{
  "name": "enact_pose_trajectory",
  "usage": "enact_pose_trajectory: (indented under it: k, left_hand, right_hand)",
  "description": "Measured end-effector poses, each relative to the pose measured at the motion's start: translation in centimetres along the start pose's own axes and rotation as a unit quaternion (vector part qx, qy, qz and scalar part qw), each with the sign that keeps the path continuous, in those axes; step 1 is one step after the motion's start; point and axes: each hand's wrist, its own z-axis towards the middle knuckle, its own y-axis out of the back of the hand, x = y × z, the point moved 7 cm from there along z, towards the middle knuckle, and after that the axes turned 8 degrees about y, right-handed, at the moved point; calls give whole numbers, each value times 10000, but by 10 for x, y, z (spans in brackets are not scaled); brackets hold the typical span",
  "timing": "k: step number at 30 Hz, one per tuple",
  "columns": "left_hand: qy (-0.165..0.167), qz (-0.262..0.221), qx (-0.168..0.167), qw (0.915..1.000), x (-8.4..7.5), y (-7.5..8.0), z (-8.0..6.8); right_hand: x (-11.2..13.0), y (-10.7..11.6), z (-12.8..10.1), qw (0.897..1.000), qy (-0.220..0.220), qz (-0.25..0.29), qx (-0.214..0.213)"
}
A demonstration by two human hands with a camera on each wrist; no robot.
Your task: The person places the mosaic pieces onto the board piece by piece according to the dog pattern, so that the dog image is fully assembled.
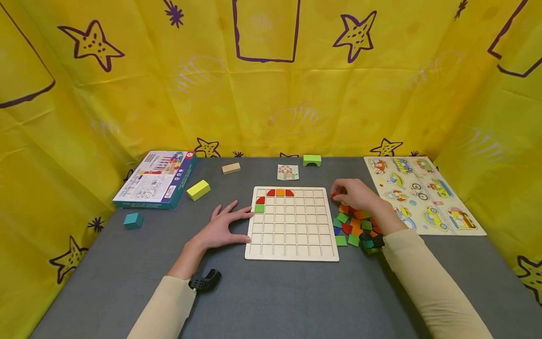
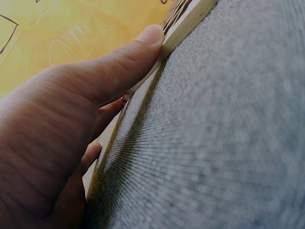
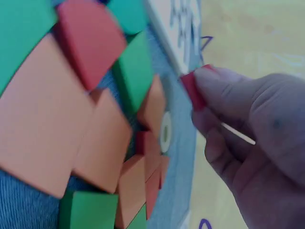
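A wooden grid board point(image 1: 292, 229) lies in the middle of the table. Along its top row are two red quarter-round tiles with an orange square tile point(image 1: 280, 192) between them. Lower down its left side are another red tile point(image 1: 260, 200) and a green square tile point(image 1: 259, 208). My left hand point(image 1: 222, 229) has its fingers spread, with thumb and fingertips touching the board's left edge. Between thumb and fingers, my right hand point(image 1: 353, 194) pinches a small red tile point(image 3: 193, 90), its shape mostly covered. Below that hand lies a pile of coloured tiles point(image 1: 355, 223), partly hidden by the wrist.
A pattern card point(image 1: 288, 172) and a green arch block point(image 1: 312, 160) are behind the board. To the left are a box point(image 1: 154, 180), a yellow block point(image 1: 198, 190), a wooden block point(image 1: 231, 168) and a teal block point(image 1: 133, 221). A picture puzzle board point(image 1: 423, 195) lies right.
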Motion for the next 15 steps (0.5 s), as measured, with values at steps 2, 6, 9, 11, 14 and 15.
enact_pose_trajectory:
  k: [2, 6, 9, 11, 14, 15]
  left_hand:
    - [-6, -2, -2, 10000, 0, 0, 0]
    - [-15, -5, -4, 10000, -1, 0, 0]
    - [-9, -13, 13, 10000, 0, -1, 0]
    - [-9, -14, 12, 10000, 0, -1, 0]
    - [-33, -32, -1, 10000, 0, -1, 0]
    - [-43, -41, -12, 10000, 0, 0, 0]
  right_hand:
    - [1, 2, 1, 9995, -135, 271, -122]
    - [8, -2, 3, 9967, -137, 762, -244]
    - [14, -9, 5, 9933, -130, 1109, -296]
    - [19, -15, 8, 9905, -154, 1328, -316]
    - [27, -25, 13, 9862, -146, 1607, -363]
    - [30, -28, 15, 9842, -141, 1722, -376]
